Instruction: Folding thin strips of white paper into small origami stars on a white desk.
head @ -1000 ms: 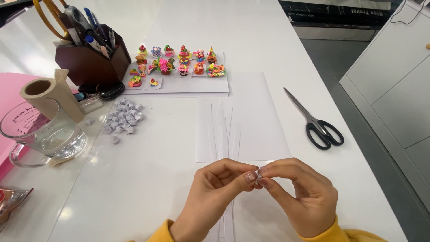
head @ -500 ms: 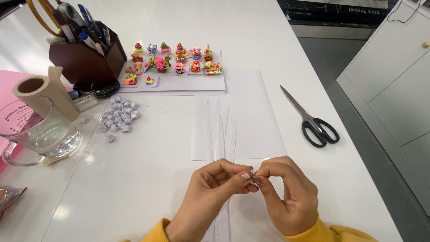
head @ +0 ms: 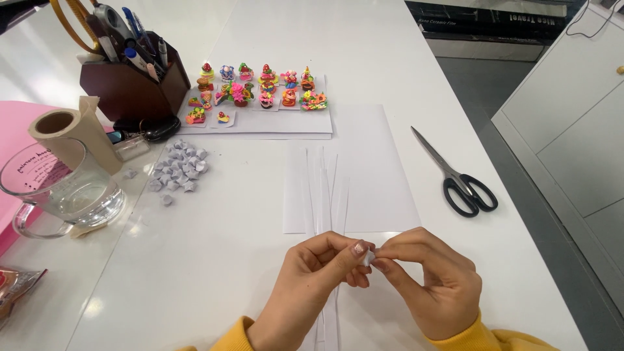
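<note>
Our left hand (head: 318,279) and right hand (head: 429,279) stay pinched together on a tiny folded paper piece (head: 368,257) near the table's (head: 195,273) front edge; nothing has shifted, so the folding continues.

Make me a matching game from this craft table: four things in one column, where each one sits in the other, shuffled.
Things:
1. black-handled metal scissors
2. clear glass mug
3. pile of small folded white paper stars
4. tiny white folded paper piece

Places:
A. pinched between the fingers of the left hand and right hand
B. far left, beside the brown cardboard tape roll
C. right of the white paper sheet, blades closed
D. loose on the white table, in front of the dark wooden pen holder

Pairs: 1-C, 2-B, 3-D, 4-A
</note>
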